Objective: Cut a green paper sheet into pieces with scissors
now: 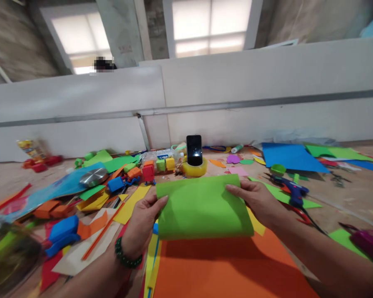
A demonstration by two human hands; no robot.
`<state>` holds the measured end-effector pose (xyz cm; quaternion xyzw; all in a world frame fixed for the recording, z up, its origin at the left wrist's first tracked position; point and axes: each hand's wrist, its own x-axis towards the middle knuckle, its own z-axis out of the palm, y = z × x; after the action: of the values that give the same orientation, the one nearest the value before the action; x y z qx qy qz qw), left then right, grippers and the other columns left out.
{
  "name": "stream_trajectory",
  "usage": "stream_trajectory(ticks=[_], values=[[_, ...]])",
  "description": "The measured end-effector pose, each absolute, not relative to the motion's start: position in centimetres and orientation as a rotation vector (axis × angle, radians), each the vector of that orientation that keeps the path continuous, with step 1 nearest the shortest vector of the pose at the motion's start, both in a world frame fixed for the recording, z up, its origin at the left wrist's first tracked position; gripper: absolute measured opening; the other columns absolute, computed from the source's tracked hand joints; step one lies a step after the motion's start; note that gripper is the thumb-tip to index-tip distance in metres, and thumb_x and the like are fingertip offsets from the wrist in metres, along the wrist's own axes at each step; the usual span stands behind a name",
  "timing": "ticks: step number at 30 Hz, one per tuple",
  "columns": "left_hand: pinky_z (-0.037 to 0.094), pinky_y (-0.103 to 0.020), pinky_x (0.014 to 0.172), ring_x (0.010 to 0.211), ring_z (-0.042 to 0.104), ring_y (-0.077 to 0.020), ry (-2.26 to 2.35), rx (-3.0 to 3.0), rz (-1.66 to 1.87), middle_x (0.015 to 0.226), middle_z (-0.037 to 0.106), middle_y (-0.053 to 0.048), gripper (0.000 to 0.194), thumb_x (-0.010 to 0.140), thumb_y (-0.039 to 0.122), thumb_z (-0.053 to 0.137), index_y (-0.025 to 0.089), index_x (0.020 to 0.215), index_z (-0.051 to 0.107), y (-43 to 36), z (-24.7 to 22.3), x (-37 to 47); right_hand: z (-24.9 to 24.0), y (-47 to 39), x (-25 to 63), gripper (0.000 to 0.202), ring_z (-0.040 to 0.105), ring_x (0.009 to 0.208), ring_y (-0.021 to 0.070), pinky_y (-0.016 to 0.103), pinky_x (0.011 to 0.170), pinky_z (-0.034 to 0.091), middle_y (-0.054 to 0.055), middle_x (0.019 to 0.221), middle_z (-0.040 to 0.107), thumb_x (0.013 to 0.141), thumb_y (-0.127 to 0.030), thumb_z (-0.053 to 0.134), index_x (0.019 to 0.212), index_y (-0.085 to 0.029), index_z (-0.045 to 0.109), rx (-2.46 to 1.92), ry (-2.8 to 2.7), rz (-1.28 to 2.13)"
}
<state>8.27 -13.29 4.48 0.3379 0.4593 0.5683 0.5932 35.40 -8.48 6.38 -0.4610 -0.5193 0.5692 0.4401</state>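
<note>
Here both hands pinch a bent sheet of bright green paper [203, 207], left hand [143, 225] and right hand [257, 200] each with a clenched grip on one side edge, above a large orange paper sheet [230, 269] on the table [354, 194].

1. Craft workroom: coloured paper sheets [290, 157] and offcuts litter the worktable [354, 194].
2. Glue gun [290, 188] right of the tape roll [194, 167]; plastic blocks [148, 171] left of it.
3. Bare white partition [236, 82] behind it.
</note>
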Motion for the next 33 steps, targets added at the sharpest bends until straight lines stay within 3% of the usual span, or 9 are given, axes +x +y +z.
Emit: stream_trajectory(ticks=[6, 17, 21, 33], values=[[0.057, -0.026, 0.063, 0.069, 0.071, -0.0182, 1.089, 0.765, 1.359, 0.084, 0.076, -0.005, 0.046, 0.055, 0.033, 0.088, 0.013, 0.092, 0.069, -13.4, 4.8, 8.4, 6.7, -8.7, 35.3, 0.032, 0.068, 0.067, 0.0181, 0.030, 0.062, 0.054, 0.007, 0.088, 0.076, 0.064, -0.046, 0.082, 0.080, -0.019, 0.076, -1.094, -1.265, 1.344], [0.057, -0.026, 0.062, 0.068, 0.071, -0.0182, 1.150, 0.744, 1.343, 0.081, 0.076, -0.004, 0.048, 0.050, 0.031, 0.090, 0.013, 0.089, 0.069, -13.2, 4.8, 8.3, 7.2, -9.6, 35.0, 0.036, 0.065, 0.063, 0.0198, 0.029, 0.056, 0.050, 0.003, 0.065, 0.069, 0.064, -0.052, 0.079, 0.074, -0.017, 0.074, -1.147, -1.334, 1.172], [0.056, -0.025, 0.062, 0.066, 0.070, -0.0172, 1.150, 0.747, 1.332, 0.080, 0.076, -0.004, 0.048, 0.049, 0.033, 0.090, 0.013, 0.088, 0.069, -13.2, 4.7, 8.2, 7.3, -9.6, 35.1, 0.037, 0.065, 0.064, 0.0203, 0.030, 0.055, 0.050, 0.004, 0.066, 0.070, 0.065, -0.052, 0.078, 0.074, -0.016, 0.074, -1.167, -1.350, 1.144], [0.053, -0.024, 0.067, 0.068, 0.068, -0.0141, 0.999, 0.733, 1.363, 0.080, 0.074, -0.004, 0.037, 0.058, 0.029, 0.087, 0.012, 0.087, 0.071, -12.9, 4.0, 8.3, 7.3, -8.9, 35.2, 0.036, 0.066, 0.056, 0.0173, 0.026, 0.048, 0.051, 0.004, 0.069, 0.074, 0.055, -0.049, 0.085, 0.075, -0.020, 0.076, -1.286, -1.222, 1.228]])
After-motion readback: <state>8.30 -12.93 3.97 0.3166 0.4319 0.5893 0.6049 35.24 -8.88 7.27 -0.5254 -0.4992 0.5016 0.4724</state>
